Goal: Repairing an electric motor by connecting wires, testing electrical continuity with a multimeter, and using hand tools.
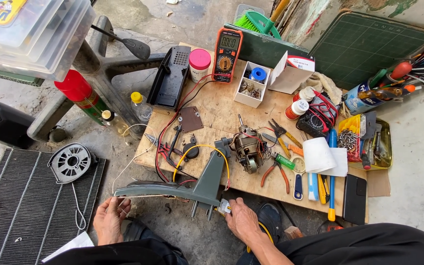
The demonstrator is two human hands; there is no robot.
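Note:
My left hand (pixel 110 219) grips the left end of a dark grey-green plastic fan base and neck (pixel 197 186), held just above the ground at the front edge of a low wooden board (pixel 222 118). My right hand (pixel 241 220) pinches a small white switch part (pixel 224 206) at the base's underside, where a yellow wire (pixel 199 147) loops up. The neck rises toward a bare fan motor (pixel 248 145) with copper windings lying on the board. Red and black wires (pixel 165 147) trail across the board from the base.
An orange multimeter (pixel 226 48), a pink-lidded jar (pixel 199 64), a black plastic cover (pixel 170 78), pliers (pixel 276 172), screwdrivers, a tape roll (pixel 318 154) and a tin of screws (pixel 369 142) crowd the board. A fan grille (pixel 30 206), round fan part (pixel 70 162) and red spray can (pixel 82 95) lie left.

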